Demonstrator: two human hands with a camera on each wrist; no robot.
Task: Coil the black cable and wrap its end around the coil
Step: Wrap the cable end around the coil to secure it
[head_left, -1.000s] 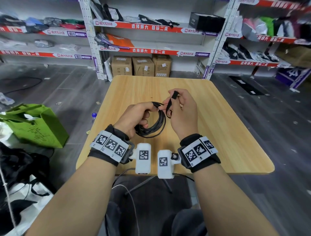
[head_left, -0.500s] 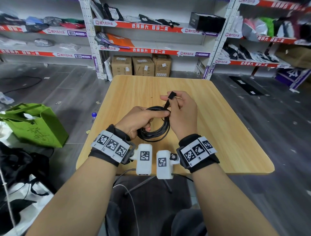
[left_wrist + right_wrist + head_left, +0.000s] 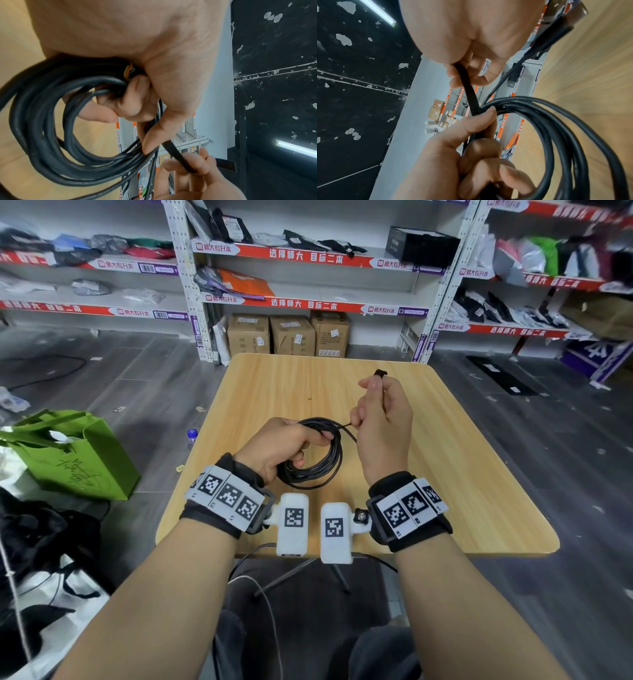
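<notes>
The black cable coil point(image 3: 317, 470) hangs in several loops over the wooden table point(image 3: 462, 474). My left hand point(image 3: 308, 450) grips the coil at its top left, thumb pressed on the bundle point(image 3: 42, 135). My right hand point(image 3: 366, 405) is a fist just right of and above the coil. It pinches a flat black end strip point(image 3: 469, 92) that runs taut from my left thumb point(image 3: 488, 119) to my right fingers point(image 3: 471, 75). The strip's tip point(image 3: 380, 372) pokes out above the fist. A thin strand point(image 3: 505, 77) leads to a thicker plug point(image 3: 556, 33), blurred.
The table's near edge point(image 3: 445, 553) lies just behind my wrists. A green bag point(image 3: 75, 460) and a small bottle point(image 3: 192, 434) are on the floor to the left. Shelving and cardboard boxes point(image 3: 291, 335) stand beyond the far table edge.
My right hand has lifted up and away from the coil, drawing the black end strip out straight. The left hand keeps its grip on the coil in nearly the same place.
</notes>
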